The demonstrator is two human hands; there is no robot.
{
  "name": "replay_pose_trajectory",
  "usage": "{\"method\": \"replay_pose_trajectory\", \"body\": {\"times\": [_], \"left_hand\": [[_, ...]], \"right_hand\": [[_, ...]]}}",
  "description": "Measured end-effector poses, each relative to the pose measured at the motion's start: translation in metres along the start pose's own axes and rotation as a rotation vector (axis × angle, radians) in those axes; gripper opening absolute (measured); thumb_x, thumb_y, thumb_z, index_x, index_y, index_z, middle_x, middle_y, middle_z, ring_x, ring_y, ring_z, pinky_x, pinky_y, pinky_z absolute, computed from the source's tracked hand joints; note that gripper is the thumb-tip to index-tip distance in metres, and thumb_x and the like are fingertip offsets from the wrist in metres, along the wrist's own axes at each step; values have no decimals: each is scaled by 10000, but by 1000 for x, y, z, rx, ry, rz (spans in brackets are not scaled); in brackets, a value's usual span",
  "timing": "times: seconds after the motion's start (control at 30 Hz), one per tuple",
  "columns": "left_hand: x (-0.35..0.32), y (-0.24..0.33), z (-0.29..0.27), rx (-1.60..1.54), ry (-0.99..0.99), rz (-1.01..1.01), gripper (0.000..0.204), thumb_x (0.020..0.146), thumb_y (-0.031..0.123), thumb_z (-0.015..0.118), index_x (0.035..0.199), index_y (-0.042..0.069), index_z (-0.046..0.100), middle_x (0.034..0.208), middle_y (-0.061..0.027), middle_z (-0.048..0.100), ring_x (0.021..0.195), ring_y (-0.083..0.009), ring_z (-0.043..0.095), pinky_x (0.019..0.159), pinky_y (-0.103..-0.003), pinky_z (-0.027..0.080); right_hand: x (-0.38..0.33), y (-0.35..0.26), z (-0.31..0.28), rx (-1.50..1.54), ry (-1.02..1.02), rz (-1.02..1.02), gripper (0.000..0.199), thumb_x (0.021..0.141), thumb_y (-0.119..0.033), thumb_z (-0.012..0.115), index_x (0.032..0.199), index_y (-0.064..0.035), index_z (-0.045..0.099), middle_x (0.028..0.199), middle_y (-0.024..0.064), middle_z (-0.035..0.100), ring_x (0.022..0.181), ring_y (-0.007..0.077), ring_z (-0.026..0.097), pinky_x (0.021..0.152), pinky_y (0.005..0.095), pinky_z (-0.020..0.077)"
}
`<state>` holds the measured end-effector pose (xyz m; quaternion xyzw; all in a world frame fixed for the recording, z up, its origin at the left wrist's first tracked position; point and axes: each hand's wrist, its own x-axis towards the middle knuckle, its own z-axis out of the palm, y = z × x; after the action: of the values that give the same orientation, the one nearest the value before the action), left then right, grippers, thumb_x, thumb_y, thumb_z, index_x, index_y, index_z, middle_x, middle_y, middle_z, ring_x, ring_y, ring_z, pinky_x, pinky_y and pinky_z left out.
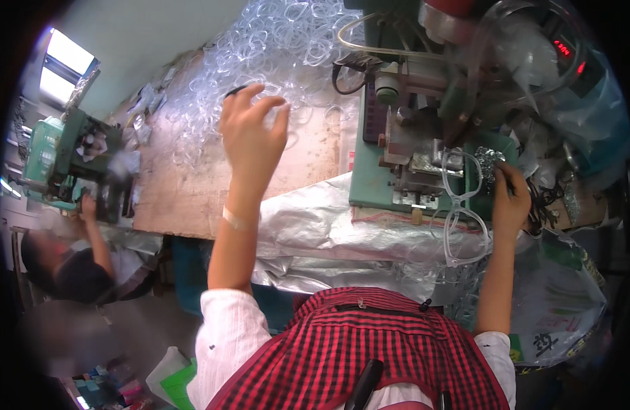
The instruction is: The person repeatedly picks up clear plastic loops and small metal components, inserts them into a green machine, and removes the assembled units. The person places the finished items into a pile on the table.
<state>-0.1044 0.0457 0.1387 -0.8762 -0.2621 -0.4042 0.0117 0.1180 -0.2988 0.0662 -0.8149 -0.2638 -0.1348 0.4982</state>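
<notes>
My left hand is raised over the wooden table, its fingers bent and apart, with a black band round one finger. I see nothing held in it. Beyond it lies a large heap of clear plastic rings or rims. My right hand is at a small pile of shiny metal bits on the green machine base, fingertips pinched together at the pile's edge. What they pinch is too small to make out. A clear eyeglass frame is at the front of the green machine, left of my right hand.
Silvery sheeting covers the table's front edge. A red lit display and clear plastic bags are at the far right. Another person works at a green machine on the left. A large printed bag stands below right.
</notes>
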Motion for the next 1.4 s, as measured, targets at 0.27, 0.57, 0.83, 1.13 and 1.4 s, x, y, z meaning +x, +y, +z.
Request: {"method": "replay_pose_trajectory", "body": {"times": [0.27, 0.57, 0.83, 1.13, 1.4], "left_hand": [[-32, -34, 123, 471, -548, -282, 430, 789, 467, 704, 926, 64, 766, 1254, -120, 596, 1239, -326, 474, 1054, -491, 352], [-98, -18, 87, 274, -275, -247, 320, 756, 345, 743, 758, 35, 664, 1013, -131, 576, 1029, -325, 512, 837, -454, 438], [-84, -15, 79, -401, -122, -338, 76, 855, 109, 666, 860, 33, 671, 803, -45, 606, 706, -173, 590, 629, -306, 475], [-60, 47, 25, -1211, 192, -431, 85, 965, 14, 573, 1044, 6, 542, 942, -96, 637, 814, -176, 667, 753, -304, 571], [28, 124, -11, -1337, 207, 58, 134, 897, -74, 622, 1008, -14, 574, 975, -149, 680, 915, -220, 676, 825, -317, 548]], "right_hand": [[-13, 7, 0, -10, -8, 121, 133, 839, -49, 685, 963, -5, 706, 917, 98, 697, 852, 196, 657, 785, 294, 497], [-29, -35, -29, 117, -105, 41, 138, 809, 10, 665, 935, -12, 713, 906, 66, 683, 876, 172, 634, 811, 289, 479], [43, -98, 18, 447, -249, 190, 420, 736, -34, 748, 1120, 17, 586, 891, 70, 678, 850, 151, 642, 780, 280, 494], [28, -104, 31, 673, -217, 202, 575, 733, 13, 750, 1258, 11, 517, 870, 50, 653, 803, 111, 604, 717, 256, 493], [13, -122, 24, 818, -226, 224, 625, 777, 12, 687, 1350, 48, 438, 982, 92, 694, 936, 175, 647, 863, 302, 493]]}}
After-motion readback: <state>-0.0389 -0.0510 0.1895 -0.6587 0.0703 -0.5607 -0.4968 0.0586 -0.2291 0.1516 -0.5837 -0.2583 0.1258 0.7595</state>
